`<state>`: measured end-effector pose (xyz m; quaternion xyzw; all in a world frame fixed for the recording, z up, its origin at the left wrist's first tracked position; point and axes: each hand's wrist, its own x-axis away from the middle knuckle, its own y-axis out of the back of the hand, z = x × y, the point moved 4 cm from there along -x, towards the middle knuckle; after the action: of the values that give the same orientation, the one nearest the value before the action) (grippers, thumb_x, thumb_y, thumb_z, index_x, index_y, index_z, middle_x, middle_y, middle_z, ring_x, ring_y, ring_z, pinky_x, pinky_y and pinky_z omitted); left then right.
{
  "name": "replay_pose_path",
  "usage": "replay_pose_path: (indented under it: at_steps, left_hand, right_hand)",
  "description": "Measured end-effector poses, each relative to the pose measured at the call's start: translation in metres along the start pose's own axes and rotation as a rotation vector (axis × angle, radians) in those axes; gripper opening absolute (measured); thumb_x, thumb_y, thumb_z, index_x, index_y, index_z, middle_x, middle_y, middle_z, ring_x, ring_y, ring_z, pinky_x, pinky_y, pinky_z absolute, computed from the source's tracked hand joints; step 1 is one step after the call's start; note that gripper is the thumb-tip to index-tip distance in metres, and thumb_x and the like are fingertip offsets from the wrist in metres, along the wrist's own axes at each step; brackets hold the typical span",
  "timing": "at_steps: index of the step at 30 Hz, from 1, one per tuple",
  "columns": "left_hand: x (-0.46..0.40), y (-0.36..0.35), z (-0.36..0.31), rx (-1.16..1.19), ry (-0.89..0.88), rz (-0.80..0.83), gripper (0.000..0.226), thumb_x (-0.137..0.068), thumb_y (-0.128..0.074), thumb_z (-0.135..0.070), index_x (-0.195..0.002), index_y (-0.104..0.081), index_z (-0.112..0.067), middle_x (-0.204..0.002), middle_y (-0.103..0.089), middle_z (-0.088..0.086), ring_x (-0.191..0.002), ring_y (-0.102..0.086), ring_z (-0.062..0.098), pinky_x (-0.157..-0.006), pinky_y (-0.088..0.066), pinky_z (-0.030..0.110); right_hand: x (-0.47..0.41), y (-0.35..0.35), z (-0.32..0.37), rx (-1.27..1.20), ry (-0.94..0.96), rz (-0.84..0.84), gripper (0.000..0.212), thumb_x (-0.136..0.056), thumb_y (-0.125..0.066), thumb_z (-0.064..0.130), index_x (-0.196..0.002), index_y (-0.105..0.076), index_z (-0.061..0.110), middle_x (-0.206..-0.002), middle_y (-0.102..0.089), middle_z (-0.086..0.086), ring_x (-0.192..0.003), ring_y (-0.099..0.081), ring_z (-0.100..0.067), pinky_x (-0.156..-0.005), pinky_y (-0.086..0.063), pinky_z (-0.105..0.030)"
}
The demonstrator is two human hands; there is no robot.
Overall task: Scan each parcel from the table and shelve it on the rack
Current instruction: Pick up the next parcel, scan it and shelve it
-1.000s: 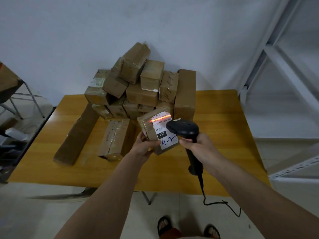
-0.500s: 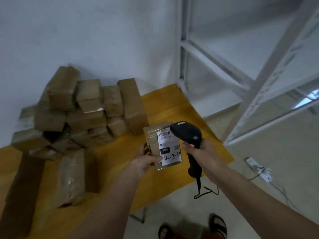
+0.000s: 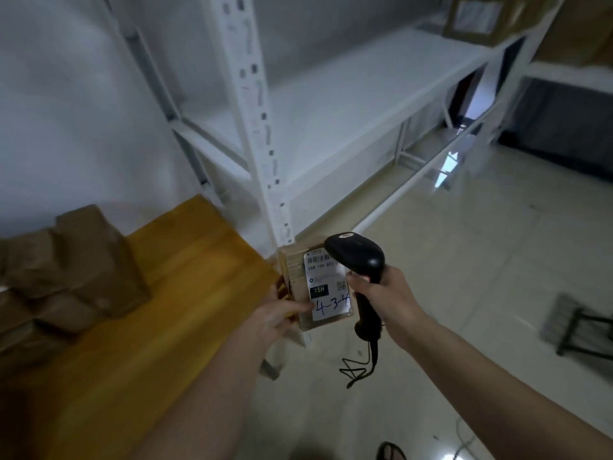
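The person stands at the corner of the table [image 3: 185, 260] and faces the rack [image 3: 255, 127]. The left hand [image 3: 278, 313] grips a small parcel [image 3: 295, 270] by its left edge, thumb lying across the front face and the other fingers hidden behind it. The parcel is in the air, past the table's corner and in front of the rack's near post, label towards the person. The right hand [image 3: 384, 293] is wrapped round the handle of a black scanner [image 3: 358, 260], whose head overlaps the label's upper right corner; its cord [image 3: 361, 370] dangles below.

The parcel looks light, since one hand carries it with ease. It seems a stiff cardboard box with a glossy taped skin, so it may be a little slippery; a grip across two opposite sides, as now, should serve well. Nothing suggests it is fragile, though I cannot tell what it contains.

The rack's nearest wide shelf [image 3: 348, 104] lies bare. Higher up, at the far right, other boxes [image 3: 477, 18] already sit on shelves. More parcels [image 3: 76, 260] remain piled on the table.
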<state>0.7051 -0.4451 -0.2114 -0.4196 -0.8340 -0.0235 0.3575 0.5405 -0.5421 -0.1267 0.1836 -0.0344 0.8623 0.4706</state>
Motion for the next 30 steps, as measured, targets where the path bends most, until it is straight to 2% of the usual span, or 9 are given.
replay_pose_path:
  at_steps: [3, 7, 10, 14, 16, 20, 21, 25, 30]
  left_hand:
    - [-0.012, -0.056, -0.001, -0.009, -0.02, 0.034, 0.106, -0.059, -0.071, 0.023, -0.147, -0.031, -0.02, -0.119, -0.064, 0.008, -0.122, -0.052, 0.034, -0.106, -0.039, 0.056]
    - [-0.029, -0.121, -0.006, -0.018, -0.06, 0.073, 0.103, -0.058, -0.074, 0.02, -0.145, -0.036, -0.021, -0.12, -0.064, 0.007, -0.117, -0.055, 0.031, -0.104, -0.041, 0.054]
    - [-0.04, -0.162, -0.014, 0.007, -0.076, 0.111, 0.098, -0.058, -0.075, 0.017, -0.141, -0.04, -0.021, -0.117, -0.066, 0.006, -0.113, -0.057, 0.029, -0.102, -0.043, 0.054]
    - [-0.055, -0.204, -0.03, 0.025, -0.099, 0.166, 0.083, -0.063, -0.077, 0.006, -0.137, -0.047, -0.02, -0.122, -0.067, 0.003, -0.112, -0.061, 0.025, -0.09, -0.052, 0.048]
    - [-0.063, -0.221, -0.039, 0.032, -0.112, 0.195, 0.076, -0.063, -0.079, -0.003, -0.133, -0.053, -0.02, -0.122, -0.068, 0.002, -0.11, -0.063, 0.023, -0.08, -0.055, 0.044]
    - [-0.085, -0.255, -0.061, 0.075, -0.106, 0.212, 0.069, -0.065, -0.078, -0.017, -0.13, -0.056, -0.022, -0.116, -0.071, 0.003, -0.104, -0.065, 0.021, -0.066, -0.056, 0.035]
    - [-0.094, -0.264, -0.067, 0.072, -0.111, 0.221, 0.067, -0.068, -0.077, -0.022, -0.131, -0.056, -0.022, -0.117, -0.07, 0.002, -0.106, -0.064, 0.02, -0.067, -0.056, 0.034]
    - [-0.136, -0.308, -0.097, 0.075, -0.111, 0.274, 0.06, -0.079, -0.069, -0.036, -0.135, -0.054, -0.019, -0.127, -0.065, 0.005, -0.122, -0.057, 0.023, -0.088, -0.047, 0.039]
    - [-0.195, -0.37, -0.149, 0.163, -0.151, 0.361, 0.051, -0.079, -0.066, -0.047, -0.121, -0.065, -0.017, -0.123, -0.067, 0.008, -0.119, -0.06, 0.027, -0.096, -0.047, 0.042]
  right_hand:
    - [-0.007, 0.055, 0.003, -0.021, 0.006, -0.018, 0.006, -0.088, -0.065, 0.012, -0.093, -0.065, 0.015, -0.074, -0.066, 0.004, -0.074, -0.061, -0.013, -0.063, -0.046, -0.026]
    - [-0.016, 0.12, 0.014, -0.038, 0.037, -0.051, 0.006, -0.087, -0.066, 0.013, -0.09, -0.064, 0.017, -0.074, -0.065, 0.005, -0.076, -0.061, -0.013, -0.062, -0.045, -0.023]
    - [-0.023, 0.16, 0.025, -0.068, 0.042, -0.087, 0.008, -0.087, -0.066, 0.011, -0.089, -0.063, 0.018, -0.08, -0.067, 0.002, -0.084, -0.063, -0.019, -0.072, -0.049, -0.029]
    - [-0.037, 0.201, 0.044, -0.082, 0.064, -0.137, 0.007, -0.086, -0.066, 0.01, -0.087, -0.063, 0.017, -0.09, -0.067, -0.01, -0.095, -0.063, -0.033, -0.093, -0.05, -0.047]
    - [-0.048, 0.218, 0.053, -0.092, 0.079, -0.165, 0.006, -0.086, -0.066, 0.01, -0.086, -0.063, 0.015, -0.089, -0.063, -0.015, -0.091, -0.062, -0.035, -0.095, -0.047, -0.05]
    - [-0.077, 0.247, 0.071, -0.134, 0.104, -0.208, 0.003, -0.086, -0.066, 0.009, -0.086, -0.063, 0.01, -0.083, -0.059, -0.015, -0.079, -0.057, -0.028, -0.094, -0.046, -0.051]
    - [-0.086, 0.254, 0.075, -0.141, 0.115, -0.216, 0.004, -0.085, -0.067, 0.009, -0.087, -0.063, 0.008, -0.083, -0.058, -0.015, -0.079, -0.056, -0.027, -0.095, -0.046, -0.051]
    - [-0.131, 0.285, 0.102, -0.178, 0.166, -0.251, 0.005, -0.085, -0.067, 0.009, -0.087, -0.064, 0.011, -0.085, -0.061, -0.014, -0.082, -0.059, -0.028, -0.094, -0.047, -0.05]
    - [-0.204, 0.326, 0.154, -0.192, 0.225, -0.262, 0.011, -0.084, -0.07, 0.014, -0.092, -0.063, 0.016, -0.098, -0.067, -0.016, -0.099, -0.064, -0.033, -0.091, -0.05, -0.043]
